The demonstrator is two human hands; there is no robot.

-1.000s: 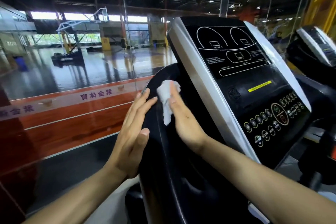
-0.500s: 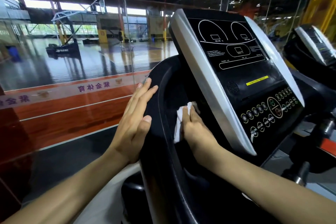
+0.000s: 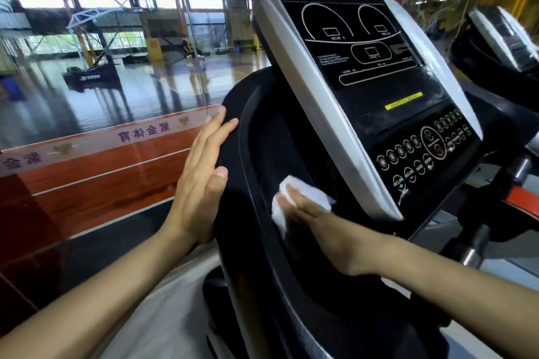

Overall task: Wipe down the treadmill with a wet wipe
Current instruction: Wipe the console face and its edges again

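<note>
The treadmill's black console housing [image 3: 262, 131] fills the middle of the view, with a silver-framed control panel [image 3: 376, 90] tilted up on its right. My right hand [image 3: 318, 221] lies flat with straight fingers on a white wet wipe [image 3: 294, 198], pressing it into the black recessed tray just left of the panel's lower corner. My left hand [image 3: 204, 181] rests flat with straight fingers against the outer left edge of the housing, thumb on the rim. Most of the wipe is covered by my fingers.
A glass wall [image 3: 116, 96] with a white banner stands close on the left, a sports hall beyond it. A second treadmill console [image 3: 501, 41] is at the far right. Metal uprights [image 3: 478, 245] run below the panel at right.
My right hand has slid the wipe downward inside the recessed tray, from near the housing's upper rim to beside the panel's lower corner. My left hand has stayed on the left edge.
</note>
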